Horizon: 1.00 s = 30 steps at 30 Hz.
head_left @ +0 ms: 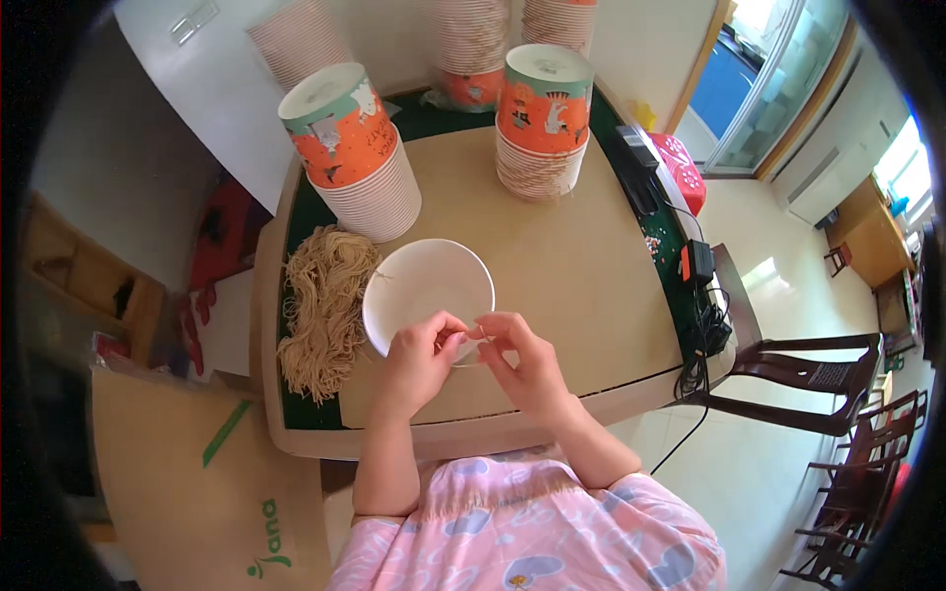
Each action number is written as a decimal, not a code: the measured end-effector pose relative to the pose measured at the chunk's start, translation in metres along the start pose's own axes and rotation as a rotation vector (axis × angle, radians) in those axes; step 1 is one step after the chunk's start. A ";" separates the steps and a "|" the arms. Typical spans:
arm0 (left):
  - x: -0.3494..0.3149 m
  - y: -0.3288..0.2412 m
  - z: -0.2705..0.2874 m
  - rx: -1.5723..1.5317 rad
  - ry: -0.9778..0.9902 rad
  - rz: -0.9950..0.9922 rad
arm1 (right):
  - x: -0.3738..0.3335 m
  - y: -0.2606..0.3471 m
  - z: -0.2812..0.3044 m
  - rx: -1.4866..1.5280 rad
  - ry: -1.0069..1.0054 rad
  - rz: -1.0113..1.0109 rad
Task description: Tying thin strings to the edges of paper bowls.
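A white paper bucket [434, 281] lies tipped with its open mouth toward me on the table. At its near right rim my left hand [419, 360] is closed in a pinch. My right hand [522, 360] faces it closely, thumb and forefinger pinched too. Between the fingertips runs what looks like a thin pale string, mostly hidden by the fingers. A short tuft of string [382, 276] shows on the bucket's left rim. Left of the bucket, a loose hank of beige string [325, 310] is spread along the table's edge.
Two tall stacks of nested paper buckets, a left stack [360, 167] and a right stack [545, 118], stand upside down beyond the bucket. More stacks [468, 39] are behind. Black adapters and cables [702, 286] line the right edge, near a dark chair [808, 379]. A cardboard box [197, 473] stands at lower left.
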<state>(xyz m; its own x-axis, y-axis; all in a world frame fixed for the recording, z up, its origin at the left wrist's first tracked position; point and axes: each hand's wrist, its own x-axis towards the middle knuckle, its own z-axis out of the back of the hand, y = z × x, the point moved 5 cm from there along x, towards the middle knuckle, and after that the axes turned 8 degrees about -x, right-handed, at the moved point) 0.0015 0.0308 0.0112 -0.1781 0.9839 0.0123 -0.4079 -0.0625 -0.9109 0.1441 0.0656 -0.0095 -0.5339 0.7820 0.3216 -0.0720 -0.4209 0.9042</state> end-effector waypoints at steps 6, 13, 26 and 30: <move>-0.002 0.008 0.007 0.004 -0.094 0.005 | -0.004 -0.002 -0.006 -0.078 -0.010 -0.085; -0.004 0.012 0.009 -0.105 -0.081 -0.031 | 0.002 -0.002 -0.009 -0.024 0.010 -0.099; -0.009 -0.002 0.004 -0.199 -0.039 -0.110 | 0.013 -0.001 -0.010 -0.128 -0.053 -0.160; -0.003 0.006 -0.006 -0.149 -0.037 -0.105 | 0.013 0.001 -0.008 -0.068 -0.091 -0.097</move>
<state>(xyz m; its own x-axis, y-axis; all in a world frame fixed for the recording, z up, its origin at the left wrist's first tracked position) 0.0050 0.0283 0.0033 -0.1757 0.9766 0.1237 -0.2891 0.0690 -0.9548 0.1305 0.0719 -0.0069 -0.4433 0.8578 0.2602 -0.1786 -0.3690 0.9121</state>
